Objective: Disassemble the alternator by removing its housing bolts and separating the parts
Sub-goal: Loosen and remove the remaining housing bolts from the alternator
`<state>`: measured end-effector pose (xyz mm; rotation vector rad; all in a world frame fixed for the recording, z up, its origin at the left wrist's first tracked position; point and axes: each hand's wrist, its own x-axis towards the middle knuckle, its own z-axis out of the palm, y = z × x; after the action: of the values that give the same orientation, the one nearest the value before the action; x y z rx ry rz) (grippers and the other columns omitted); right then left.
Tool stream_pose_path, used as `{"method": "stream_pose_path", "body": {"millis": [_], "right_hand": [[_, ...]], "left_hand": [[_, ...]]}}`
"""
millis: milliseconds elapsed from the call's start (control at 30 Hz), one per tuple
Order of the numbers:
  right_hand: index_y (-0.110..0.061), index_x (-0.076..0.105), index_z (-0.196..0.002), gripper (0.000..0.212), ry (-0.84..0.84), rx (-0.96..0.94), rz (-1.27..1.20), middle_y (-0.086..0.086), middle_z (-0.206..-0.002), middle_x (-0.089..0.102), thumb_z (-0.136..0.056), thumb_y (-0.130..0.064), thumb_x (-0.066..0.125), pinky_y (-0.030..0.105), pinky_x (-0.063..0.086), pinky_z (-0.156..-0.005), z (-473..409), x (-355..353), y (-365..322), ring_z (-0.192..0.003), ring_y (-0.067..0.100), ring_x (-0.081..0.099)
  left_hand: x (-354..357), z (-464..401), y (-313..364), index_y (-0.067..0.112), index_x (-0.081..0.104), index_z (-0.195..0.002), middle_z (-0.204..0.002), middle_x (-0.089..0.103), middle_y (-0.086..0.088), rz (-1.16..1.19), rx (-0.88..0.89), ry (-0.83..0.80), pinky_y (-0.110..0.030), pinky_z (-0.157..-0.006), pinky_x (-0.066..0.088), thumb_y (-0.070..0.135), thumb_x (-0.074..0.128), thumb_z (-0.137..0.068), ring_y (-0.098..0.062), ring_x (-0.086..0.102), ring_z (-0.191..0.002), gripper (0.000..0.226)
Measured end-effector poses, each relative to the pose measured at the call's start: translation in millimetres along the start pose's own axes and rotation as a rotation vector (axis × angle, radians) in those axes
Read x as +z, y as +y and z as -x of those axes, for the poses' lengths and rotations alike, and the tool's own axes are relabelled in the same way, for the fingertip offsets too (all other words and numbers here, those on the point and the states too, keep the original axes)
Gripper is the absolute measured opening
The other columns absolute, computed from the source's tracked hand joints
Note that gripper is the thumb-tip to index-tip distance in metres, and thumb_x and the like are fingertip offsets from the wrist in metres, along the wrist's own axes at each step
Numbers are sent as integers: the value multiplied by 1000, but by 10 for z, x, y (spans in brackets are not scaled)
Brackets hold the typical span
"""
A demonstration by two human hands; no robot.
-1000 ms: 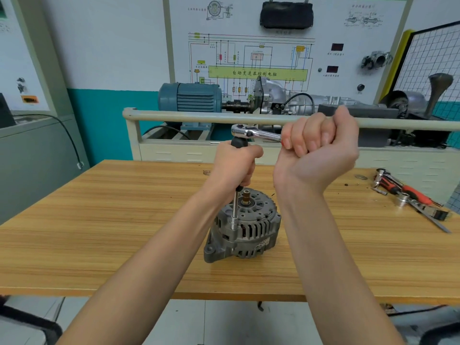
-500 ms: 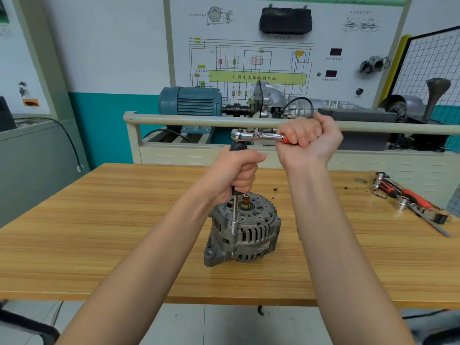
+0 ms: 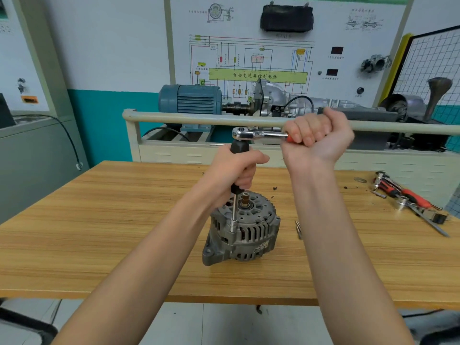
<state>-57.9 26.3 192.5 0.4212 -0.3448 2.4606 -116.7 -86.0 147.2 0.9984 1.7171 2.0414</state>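
Observation:
A grey alternator stands shaft-up on the wooden table. A chrome extension bar runs straight down from a black grip to a bolt on the housing's left rim. My left hand grips that black upright grip just above the alternator. A chrome ratchet wrench sits on top of the grip and points right. My right hand grips its red handle, fist closed, palm side towards me.
Red-handled tools and sockets lie at the table's right. A small metal part lies right of the alternator. Behind the table stands a trainer bench with a rail, a blue motor and a gearbox.
My right hand has swung the ratchet handle away from me and to the right, showing more of the chrome wrench. The left hand and the alternator stay put.

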Motion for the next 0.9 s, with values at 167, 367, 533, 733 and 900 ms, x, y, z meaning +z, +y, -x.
{"method": "stream_pose_path", "body": {"millis": [167, 367, 533, 733, 900], "right_hand": [[-19, 28, -40, 53, 80, 182, -131, -9, -33, 20, -91, -9, 38, 15, 16, -32, -189, -42, 28, -26, 8, 16], [-22, 27, -40, 56, -60, -136, 86, -8, -36, 18, -94, -9, 35, 21, 18, -36, 147, 57, 92, -33, 10, 13], [-24, 32, -36, 63, -186, -409, 247, -8, -36, 19, -97, -8, 32, 24, 17, -41, 408, 108, 256, -32, 10, 16], [-22, 28, -39, 57, -1, -128, 104, -8, -36, 18, -93, -8, 37, 20, 17, -36, 84, 97, 60, -32, 10, 14], [-19, 28, -40, 54, 84, 168, -43, -9, -33, 20, -91, -8, 39, 16, 15, -32, -168, 54, 87, -26, 8, 16]], "left_hand": [[-21, -36, 74, 16, 39, -48, -39, 32, 2, 23, -19, -107, -19, -40, 20, 1, 55, -89, -12, 27, -33, 47], [25, -51, 0, 26, 33, -37, -36, 25, 7, 36, 16, 67, -12, -37, 17, -2, 49, -91, -8, 17, -29, 63], [83, -76, -28, 21, 33, -49, -37, 28, 7, 19, 33, 203, -13, -38, 17, -6, 50, -86, -9, 18, -31, 48], [-38, -50, 48, 18, 45, -50, -45, 41, 1, 20, 22, -46, -22, -42, 32, 7, 64, -83, -14, 37, -39, 40], [-115, -26, 75, 21, 42, -42, -38, 36, 4, 96, -82, -193, -20, -38, 26, 16, 64, -77, -10, 32, -33, 41]]}}
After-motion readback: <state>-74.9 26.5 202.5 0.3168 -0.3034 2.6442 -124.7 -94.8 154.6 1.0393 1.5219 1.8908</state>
